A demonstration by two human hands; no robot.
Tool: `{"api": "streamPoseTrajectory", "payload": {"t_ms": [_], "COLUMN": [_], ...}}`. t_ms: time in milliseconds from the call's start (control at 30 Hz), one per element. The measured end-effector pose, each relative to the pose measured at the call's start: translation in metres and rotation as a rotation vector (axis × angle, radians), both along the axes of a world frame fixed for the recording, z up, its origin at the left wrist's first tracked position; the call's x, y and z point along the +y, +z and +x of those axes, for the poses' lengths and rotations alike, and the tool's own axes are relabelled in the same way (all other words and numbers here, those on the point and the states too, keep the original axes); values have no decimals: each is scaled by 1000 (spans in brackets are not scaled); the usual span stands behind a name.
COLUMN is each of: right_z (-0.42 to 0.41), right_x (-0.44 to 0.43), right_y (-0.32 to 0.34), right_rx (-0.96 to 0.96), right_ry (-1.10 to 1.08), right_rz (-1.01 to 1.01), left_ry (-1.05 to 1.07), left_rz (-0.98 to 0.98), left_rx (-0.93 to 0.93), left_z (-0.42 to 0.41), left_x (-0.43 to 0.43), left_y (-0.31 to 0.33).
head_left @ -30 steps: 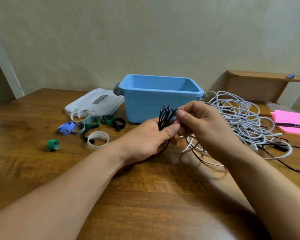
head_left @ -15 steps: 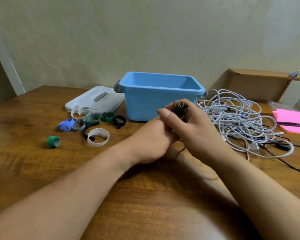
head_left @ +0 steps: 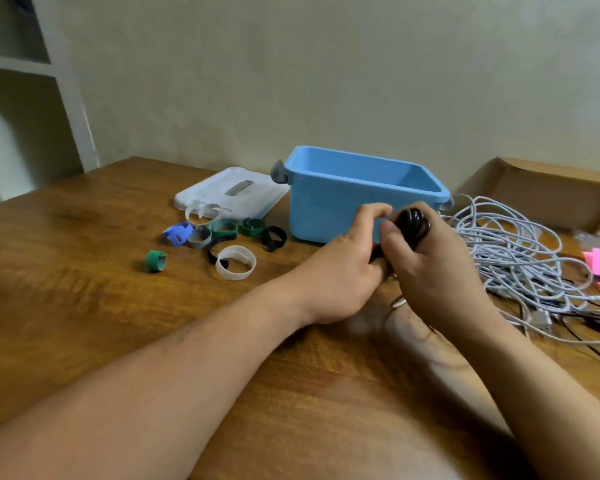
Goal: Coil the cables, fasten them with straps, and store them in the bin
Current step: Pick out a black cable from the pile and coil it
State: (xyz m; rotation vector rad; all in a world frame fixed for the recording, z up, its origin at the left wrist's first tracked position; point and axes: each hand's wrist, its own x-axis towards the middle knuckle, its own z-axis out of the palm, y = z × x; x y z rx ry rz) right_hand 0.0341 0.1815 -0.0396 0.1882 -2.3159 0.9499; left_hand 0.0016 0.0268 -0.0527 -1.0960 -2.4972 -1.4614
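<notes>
Left hand (head_left: 340, 271) and right hand (head_left: 437, 268) clutch a coiled black cable (head_left: 413, 221) before the blue bin (head_left: 326, 209).

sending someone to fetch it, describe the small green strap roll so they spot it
Find the blue bin; loose straps lie left of it. The green strap roll sits farthest left, apart from them, tightly wound, the others open loops.

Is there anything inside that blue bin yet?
Only bare blue inner walls show in the blue bin; nothing rises above its rim. Its floor is hidden by the near wall, so anything lying flat there cannot be ruled out.
</notes>
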Motion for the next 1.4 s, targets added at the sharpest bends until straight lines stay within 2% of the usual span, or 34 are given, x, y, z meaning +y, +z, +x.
{"api": "streamPoseTrajectory", "payload": {"t_ms": [100,300,500,633,667,700,800,867,1000,1133,1200,1400], "right_z": [1,-11,-25,-30,-34,-39,-58,-70,-94,-106,-104,-77], "right_x": [-4,-20,-34,-59,-67,-75,-108,-137,-186,-202,-196,-135], "right_y": [1,13,33,31,29,27,25,26,20,13,16,39], "right_rx": [-18,-48,-64,-119,-153,-190,-302,-362,-484,-634,-649,-543], "right_ry": [35,-71,20,209,216,197,176,232,223,221,199,287], "right_rz": [-76,-62,-26,-476,-500,-436,34,266,612,704,647,-78], "left_ry": [18,222,313,459,520,587,716,779,820,845,824,592], "left_rz": [17,-81,22,297,395,517,958,1116,1216,1190,1173,1163], "left_rx": [-21,131,151,54,32,2,-85,-138,-153,-144,-170,-312], "left_z": [3,7,4,-13,-21,-31,-56,-64,-62,-54,-55,-53], "left_x": [-5,-10,-20,-42,-53,-66,-106,-122,-130,-128,-127,-115], "left_y": [-1,1,10,28,34,40,48,48,48,50,49,49]}}
